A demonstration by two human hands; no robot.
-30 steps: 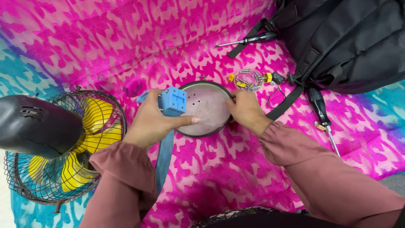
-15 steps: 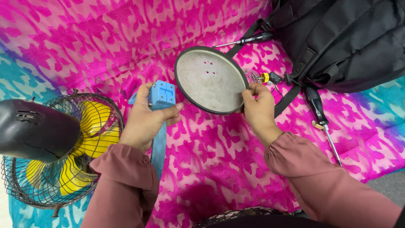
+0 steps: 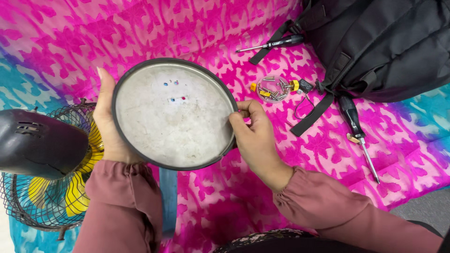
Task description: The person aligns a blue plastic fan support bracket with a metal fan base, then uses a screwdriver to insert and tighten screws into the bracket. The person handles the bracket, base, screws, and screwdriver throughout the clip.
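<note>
A round grey metal plate [image 3: 173, 126] with a dark rim and several small holes is held up close to me, tilted. My right hand [image 3: 253, 136] pinches its right rim. My left hand [image 3: 107, 122] lies along the left rim, mostly behind the plate. Blue shows through the holes, so the blue block sits against the plate's back, hidden. Its blue stem [image 3: 168, 197] hangs below the plate beside my left sleeve.
A small fan with a wire cage and yellow blades [image 3: 51, 187] lies at the left, its black motor housing [image 3: 37, 140] on top. A black backpack [image 3: 384, 42], two screwdrivers [image 3: 276, 43] [image 3: 354, 119] and a clear dish of screws [image 3: 274, 88] lie on the pink patterned cloth.
The plate has come up off the cloth and towards me and the left. The blue block, which was beside it in my left hand, is now behind it.
</note>
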